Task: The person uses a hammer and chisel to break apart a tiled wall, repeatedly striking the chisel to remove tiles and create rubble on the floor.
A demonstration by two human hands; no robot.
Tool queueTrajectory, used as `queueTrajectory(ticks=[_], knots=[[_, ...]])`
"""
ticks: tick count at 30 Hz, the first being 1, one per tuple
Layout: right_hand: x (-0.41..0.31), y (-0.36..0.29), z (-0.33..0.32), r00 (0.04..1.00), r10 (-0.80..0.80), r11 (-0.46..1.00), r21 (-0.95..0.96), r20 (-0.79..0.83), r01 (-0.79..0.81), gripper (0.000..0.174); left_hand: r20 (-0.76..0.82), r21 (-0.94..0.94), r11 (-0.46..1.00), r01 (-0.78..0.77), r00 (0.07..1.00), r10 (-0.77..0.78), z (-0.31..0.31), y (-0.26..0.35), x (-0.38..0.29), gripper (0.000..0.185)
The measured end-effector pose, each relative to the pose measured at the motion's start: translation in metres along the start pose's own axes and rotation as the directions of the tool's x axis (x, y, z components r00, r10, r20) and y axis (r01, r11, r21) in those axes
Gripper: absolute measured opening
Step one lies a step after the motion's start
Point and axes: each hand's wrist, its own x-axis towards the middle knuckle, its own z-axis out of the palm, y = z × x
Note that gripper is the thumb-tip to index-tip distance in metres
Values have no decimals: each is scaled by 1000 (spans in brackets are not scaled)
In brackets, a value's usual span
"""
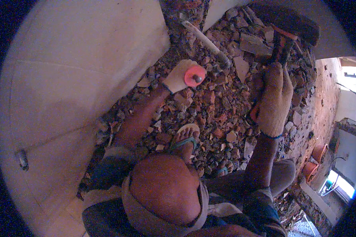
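Observation:
My left hand [181, 77], in a pale knitted work glove, is closed around a chisel with a round pink-red hand guard [195, 76]; its metal striking end faces up, and its tip is hidden below. To the right, my gloved right hand [274, 100] grips a hammer by its black and red handle [280, 51]. The dark hammer head [287, 22] is raised at the upper right, apart from the chisel. Broken masonry rubble [213, 103] lies beneath both hands.
A pale pipe [206, 40] slants across the rubble beyond my left hand. Feet in flip-flops [186, 142] stand on loose debris. A pale wall panel [77, 59] borders the left. Orange tubs [310, 171] are at the right, near a window opening.

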Motion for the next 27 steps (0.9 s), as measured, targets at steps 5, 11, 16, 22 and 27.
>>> queueTrajectory(ticks=[5, 11, 16, 22, 27], knots=[[0, -1, -1, 996, 82, 990, 121, -26, -78, 42, -268, 400, 914, -65, 946, 184, -25, 53, 20, 29], [-3, -7, -2, 989, 144, 982, 125, -11, -142, 47, -491, 392, 888, -240, 762, 423, -91, 82, 99, 25], [1, -4, 3, 992, -44, 996, 67, -118, 53, 47, -61, 491, 811, -318, 916, 396, -87, 76, 118, 28], [-1, -1, 1, 997, 80, 989, 125, -14, -78, 45, -26, 606, 766, -216, 957, 290, -77, 74, 141, 34], [1, -1, 4, 995, 87, 977, 201, -49, -75, 43, -171, 556, 800, -225, 911, 375, -103, 66, 164, 36]])
